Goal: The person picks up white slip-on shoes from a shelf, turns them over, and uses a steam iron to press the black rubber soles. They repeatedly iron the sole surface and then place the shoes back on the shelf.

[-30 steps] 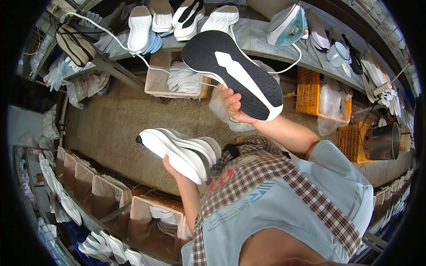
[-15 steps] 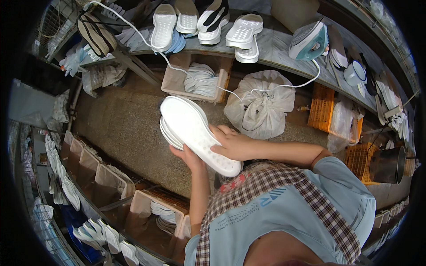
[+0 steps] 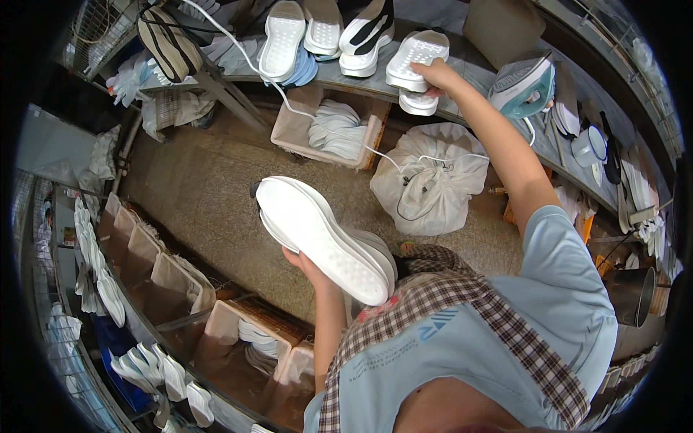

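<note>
My left hand (image 3: 309,268) is closed under a stack of white shoe soles (image 3: 310,227), held tilted in front of my apron. A small dark tip sticks out at the stack's far end; what lies between the layers is partly hidden. My right arm reaches to the bench at the back, where my right hand (image 3: 439,76) grips the right edge of a dimpled white shoe sole (image 3: 414,59). Beneath that sole sits another white sole (image 3: 417,102), jutting past the bench edge. My right fingertips are partly out of sight.
Along the bench (image 3: 469,54) stand upturned white-soled shoes (image 3: 283,36), a teal-and-white iron (image 3: 521,88) and a white mug (image 3: 587,146). Below are a bin of white pieces (image 3: 285,136), a tied white sack (image 3: 433,195) and a trailing white cord (image 3: 238,54). Lined bins (image 3: 216,339) stand at lower left.
My right hand has left the stack and gone up to the sole on the bench. My left hand keeps the stack, which now sits slightly lower. The view has shifted a little.
</note>
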`<act>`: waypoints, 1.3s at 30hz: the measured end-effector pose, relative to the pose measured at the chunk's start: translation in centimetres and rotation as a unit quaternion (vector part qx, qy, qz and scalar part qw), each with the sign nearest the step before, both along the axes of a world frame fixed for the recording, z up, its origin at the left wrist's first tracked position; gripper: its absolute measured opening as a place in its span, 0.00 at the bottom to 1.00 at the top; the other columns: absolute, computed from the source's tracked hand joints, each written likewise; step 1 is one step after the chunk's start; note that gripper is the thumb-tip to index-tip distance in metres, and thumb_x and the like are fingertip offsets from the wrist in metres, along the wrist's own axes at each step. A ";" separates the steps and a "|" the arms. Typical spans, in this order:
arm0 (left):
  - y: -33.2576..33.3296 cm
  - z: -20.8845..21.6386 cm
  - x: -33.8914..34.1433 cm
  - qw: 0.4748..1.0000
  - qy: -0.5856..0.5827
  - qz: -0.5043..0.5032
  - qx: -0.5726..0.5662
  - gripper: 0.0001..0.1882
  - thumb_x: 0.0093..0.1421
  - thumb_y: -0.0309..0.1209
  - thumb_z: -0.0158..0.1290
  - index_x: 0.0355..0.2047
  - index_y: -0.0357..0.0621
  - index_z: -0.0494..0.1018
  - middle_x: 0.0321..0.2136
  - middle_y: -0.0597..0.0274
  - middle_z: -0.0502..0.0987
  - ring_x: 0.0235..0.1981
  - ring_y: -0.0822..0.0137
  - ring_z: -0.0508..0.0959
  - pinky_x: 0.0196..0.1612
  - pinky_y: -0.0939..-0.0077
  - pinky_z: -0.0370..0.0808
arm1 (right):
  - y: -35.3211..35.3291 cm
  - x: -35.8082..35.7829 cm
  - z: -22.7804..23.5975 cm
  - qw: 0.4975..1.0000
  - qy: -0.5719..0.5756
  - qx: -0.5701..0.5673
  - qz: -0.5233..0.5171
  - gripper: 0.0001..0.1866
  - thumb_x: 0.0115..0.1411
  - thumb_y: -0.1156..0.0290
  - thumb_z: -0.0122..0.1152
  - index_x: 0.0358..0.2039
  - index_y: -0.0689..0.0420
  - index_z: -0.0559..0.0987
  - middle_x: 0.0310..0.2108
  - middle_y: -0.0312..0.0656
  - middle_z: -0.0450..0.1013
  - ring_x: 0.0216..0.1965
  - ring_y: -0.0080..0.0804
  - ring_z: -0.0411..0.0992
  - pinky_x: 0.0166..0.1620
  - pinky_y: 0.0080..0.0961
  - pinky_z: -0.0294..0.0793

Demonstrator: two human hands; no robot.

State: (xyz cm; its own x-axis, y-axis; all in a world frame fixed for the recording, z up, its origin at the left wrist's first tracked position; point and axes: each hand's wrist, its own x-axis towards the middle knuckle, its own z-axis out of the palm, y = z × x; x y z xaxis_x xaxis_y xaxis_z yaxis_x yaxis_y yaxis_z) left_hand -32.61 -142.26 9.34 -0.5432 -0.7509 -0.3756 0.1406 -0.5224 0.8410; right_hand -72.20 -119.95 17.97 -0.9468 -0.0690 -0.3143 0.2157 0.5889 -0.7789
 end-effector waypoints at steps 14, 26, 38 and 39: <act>-1.1 -0.2 1.2 0.999 -0.004 0.041 0.023 0.38 0.61 0.39 0.44 0.64 0.56 0.34 0.59 0.43 0.50 0.53 0.50 0.67 0.48 0.60 0.75 | -0.6 17.6 1.0 0.497 -0.349 -0.757 0.242 0.32 0.63 0.51 0.41 0.57 0.66 0.57 0.42 0.62 0.68 0.32 0.52 0.71 0.38 0.45 0.74; -1.6 -0.7 4.0 0.996 0.023 0.081 0.027 0.37 0.61 0.36 0.42 0.65 0.55 0.33 0.59 0.45 0.52 0.53 0.53 0.67 0.47 0.63 0.74 | -5.4 26.0 -1.3 0.221 -0.502 -0.729 0.409 0.40 0.59 0.42 0.40 0.59 0.63 0.53 0.36 0.62 0.69 0.25 0.46 0.69 0.28 0.39 0.67; -2.2 -1.0 7.0 0.994 0.029 0.105 0.016 0.36 0.60 0.37 0.39 0.65 0.55 0.34 0.59 0.43 0.51 0.53 0.51 0.67 0.48 0.59 0.73 | -6.3 29.4 0.5 0.344 -0.484 -0.728 0.342 0.35 0.61 0.47 0.44 0.58 0.61 0.57 0.32 0.52 0.70 0.25 0.35 0.70 0.26 0.29 0.71; -2.3 -1.0 7.3 0.995 0.022 0.095 0.014 0.36 0.60 0.37 0.39 0.65 0.55 0.34 0.59 0.43 0.51 0.53 0.51 0.67 0.48 0.59 0.73 | -6.2 29.8 0.8 0.368 -0.514 -0.729 0.261 0.34 0.61 0.51 0.47 0.58 0.63 0.57 0.34 0.51 0.69 0.28 0.34 0.70 0.30 0.31 0.73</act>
State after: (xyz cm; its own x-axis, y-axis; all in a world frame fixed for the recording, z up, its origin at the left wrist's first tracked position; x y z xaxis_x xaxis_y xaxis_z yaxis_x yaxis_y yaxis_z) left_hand -25.30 -144.60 8.35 -0.4088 -0.8308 -0.3777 0.2751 -0.5067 0.8170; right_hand -42.37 -126.13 18.82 -0.1171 -0.9627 0.2438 0.9922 -0.1241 -0.0134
